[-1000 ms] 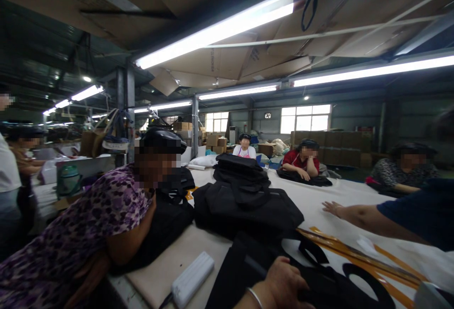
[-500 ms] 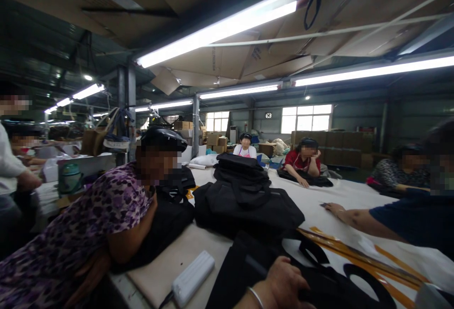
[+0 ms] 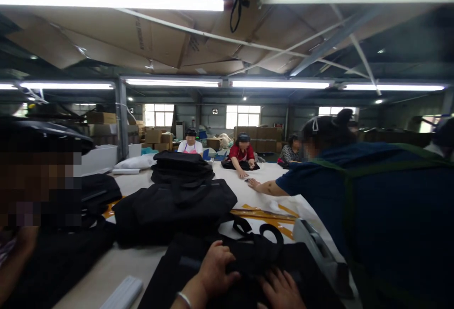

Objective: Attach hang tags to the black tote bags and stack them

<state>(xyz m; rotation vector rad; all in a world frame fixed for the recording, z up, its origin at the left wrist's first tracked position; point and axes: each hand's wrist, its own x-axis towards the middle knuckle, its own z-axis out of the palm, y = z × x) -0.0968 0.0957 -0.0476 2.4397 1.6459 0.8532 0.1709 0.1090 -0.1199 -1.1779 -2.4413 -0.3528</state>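
Note:
A black fabric bag (image 3: pixel 191 252) with dark straps lies on the table right in front of me. My left hand (image 3: pixel 217 269), with a silver bangle on its wrist, is closed on the bag's fabric near the straps, fingers curled and thumb opposite. Flat on the same bag, to the right, rests my right hand (image 3: pixel 282 290) with its fingers spread; its lower part is cut off by the frame's edge. One bag strap (image 3: pixel 272 232) forms a loop beyond my hands. Just past it stands a pile of black bags (image 3: pixel 177 200).
On the white-covered table (image 3: pixel 271 176) a white power-strip-like block (image 3: pixel 124 292) lies at lower left. Orange tape strips (image 3: pixel 262 213) cross the surface. A grey metal device (image 3: pixel 315 245) stands at right. A co-worker in dark blue (image 3: pixel 397 195) leans in close by; another person is at left.
My view has turned to the right, so the pile and the white block appear further left. My right hand has come into sight on the bag. The co-worker in blue shows more fully.

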